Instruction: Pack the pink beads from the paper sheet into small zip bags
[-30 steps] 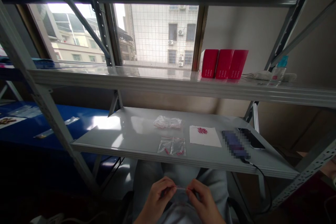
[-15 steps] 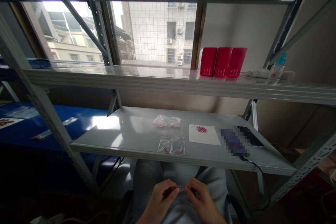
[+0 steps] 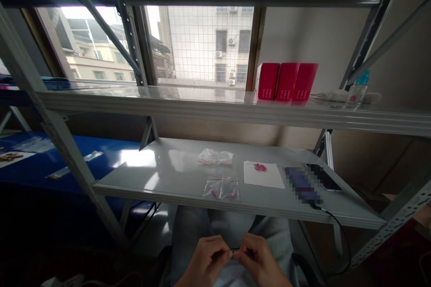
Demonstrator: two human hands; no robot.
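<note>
Low over my lap, my left hand (image 3: 211, 256) and my right hand (image 3: 253, 255) are closed in a pinch, fingertips almost meeting. Stretched between them is the edge of a small clear zip bag (image 3: 235, 250), mostly hidden by the fingers. On the grey shelf above the hands lie two flat zip bags (image 3: 221, 187) with a few small pink pieces inside. Behind them sit more folded clear bags (image 3: 215, 157). A pile of small pink pieces (image 3: 260, 167) rests on a white sheet of paper (image 3: 264, 180) to the right.
The shelf's front edge (image 3: 235, 208) runs between my hands and the bags. A pixelated phone-like object (image 3: 303, 184) with a cable (image 3: 336, 219) and a dark phone (image 3: 325, 177) lie at right. Red boxes (image 3: 286, 81) and a spray bottle (image 3: 357, 89) stand on the upper shelf.
My hands have drawn closer together and sit slightly lower in the view. Less of the bag shows between the fingertips. The view has shifted a little; the things on the shelf look unmoved.
</note>
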